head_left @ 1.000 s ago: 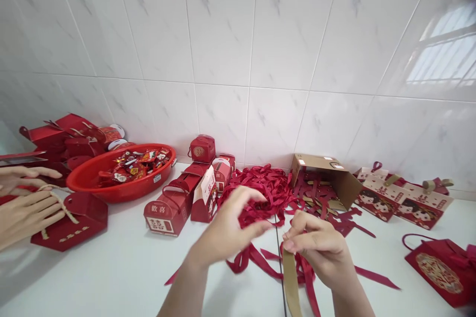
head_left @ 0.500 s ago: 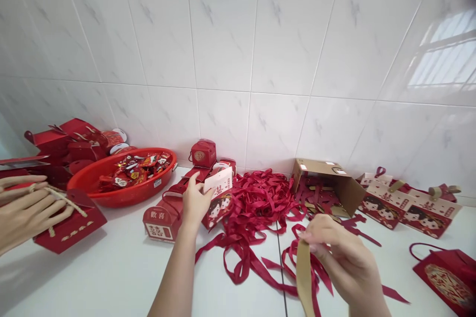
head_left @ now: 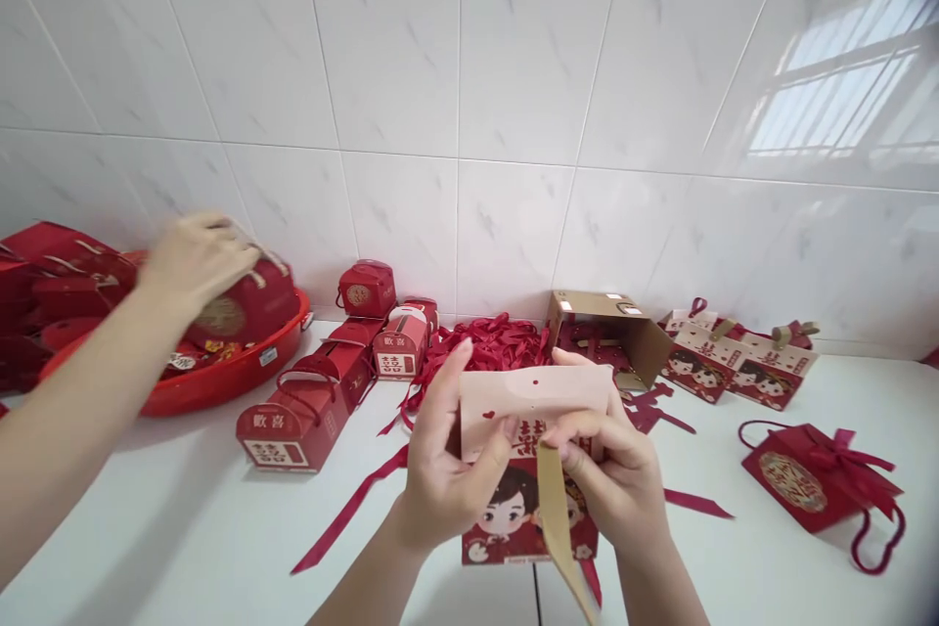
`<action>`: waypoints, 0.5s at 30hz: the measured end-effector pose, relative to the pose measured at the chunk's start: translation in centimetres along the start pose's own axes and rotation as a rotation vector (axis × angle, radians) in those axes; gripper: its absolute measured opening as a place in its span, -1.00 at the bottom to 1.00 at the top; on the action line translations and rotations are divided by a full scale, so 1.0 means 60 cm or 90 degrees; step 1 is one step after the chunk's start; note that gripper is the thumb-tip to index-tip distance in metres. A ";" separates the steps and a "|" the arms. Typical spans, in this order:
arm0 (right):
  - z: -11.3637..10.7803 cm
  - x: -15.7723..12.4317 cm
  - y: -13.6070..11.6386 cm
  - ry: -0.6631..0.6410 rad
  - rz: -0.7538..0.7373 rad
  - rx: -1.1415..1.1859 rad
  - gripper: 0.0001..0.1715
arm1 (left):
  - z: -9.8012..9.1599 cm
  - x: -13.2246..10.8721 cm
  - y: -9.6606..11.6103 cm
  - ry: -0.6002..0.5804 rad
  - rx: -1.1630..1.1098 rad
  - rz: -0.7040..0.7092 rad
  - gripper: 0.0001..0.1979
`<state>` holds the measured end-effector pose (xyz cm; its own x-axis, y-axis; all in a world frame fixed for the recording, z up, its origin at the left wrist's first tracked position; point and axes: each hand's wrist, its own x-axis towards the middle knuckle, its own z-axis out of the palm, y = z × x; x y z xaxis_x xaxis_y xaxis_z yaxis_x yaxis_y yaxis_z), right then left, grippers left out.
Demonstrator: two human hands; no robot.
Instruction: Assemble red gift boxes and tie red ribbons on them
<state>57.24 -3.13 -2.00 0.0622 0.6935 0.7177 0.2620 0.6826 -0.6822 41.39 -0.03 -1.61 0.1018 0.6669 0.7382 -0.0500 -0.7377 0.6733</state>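
My left hand (head_left: 447, 469) and my right hand (head_left: 612, 469) hold a flat pink-and-red gift bag (head_left: 528, 401) printed with a cartoon couple, above the white counter (head_left: 183, 528). The right hand also pinches a tan ribbon (head_left: 558, 528) that hangs down over the front of the bag. Behind the bag lies a tangle of dark red ribbons (head_left: 491, 342).
Another person's hand (head_left: 195, 259) holds a red box over the red basin (head_left: 220, 377) of sweets at left. Red handled boxes (head_left: 293, 421) stand mid-left. An open cardboard box (head_left: 623, 333), more couple bags (head_left: 726, 367) and a red bag with a bow (head_left: 814, 479) lie right.
My left hand took the couple bag from the box row and brought it to my right hand. The other person's hand lifted a red box to the basin. The view shifted right.
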 end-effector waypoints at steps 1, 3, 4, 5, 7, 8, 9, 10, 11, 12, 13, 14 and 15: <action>0.001 0.000 -0.001 0.000 -0.012 -0.003 -0.90 | -0.002 0.000 -0.003 0.002 0.021 0.004 -0.36; 0.002 0.001 -0.002 0.004 -0.036 -0.008 -0.89 | -0.006 0.003 -0.002 0.008 0.036 -0.012 -0.43; 0.002 0.003 -0.002 0.004 -0.043 -0.011 -0.89 | -0.007 0.006 0.000 0.007 0.033 -0.027 -0.47; 0.002 0.004 -0.003 0.004 -0.049 -0.015 -0.89 | -0.008 0.009 0.003 0.003 0.028 -0.042 -0.51; 0.002 0.005 -0.003 0.004 -0.055 -0.021 -0.87 | -0.007 0.015 0.008 -0.004 0.023 -0.063 -0.62; 0.002 0.006 -0.004 0.006 -0.057 -0.025 -0.87 | -0.006 0.017 0.009 -0.003 0.025 -0.063 -0.68; 0.002 0.006 -0.003 0.010 -0.059 -0.030 -0.86 | -0.006 0.019 0.010 0.000 0.030 -0.056 -0.75; 0.002 0.005 -0.003 0.014 -0.060 -0.036 -0.86 | -0.005 0.021 0.009 0.006 0.036 -0.043 -0.80; 0.002 0.005 -0.002 0.018 -0.061 -0.043 -0.86 | -0.004 0.022 0.009 0.011 0.041 -0.029 -0.85; 0.003 0.005 -0.002 0.023 -0.060 -0.048 -0.86 | -0.004 0.023 0.009 0.013 0.044 -0.019 -0.88; 0.004 0.005 -0.001 0.027 -0.058 -0.051 -0.87 | -0.004 0.024 0.008 0.012 0.040 -0.018 -0.89; 0.004 0.006 0.000 0.030 -0.056 -0.051 -0.87 | -0.004 0.024 0.008 0.007 0.030 -0.026 -0.88; 0.004 0.007 0.000 0.029 -0.055 -0.047 -0.87 | -0.004 0.024 0.008 0.000 0.010 -0.043 -0.86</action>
<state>57.02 -2.78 -1.76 0.0803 0.6207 0.7799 0.3385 0.7190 -0.6070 41.25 0.57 -0.22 0.1042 0.7155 0.6908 -0.0279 -0.6922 0.7212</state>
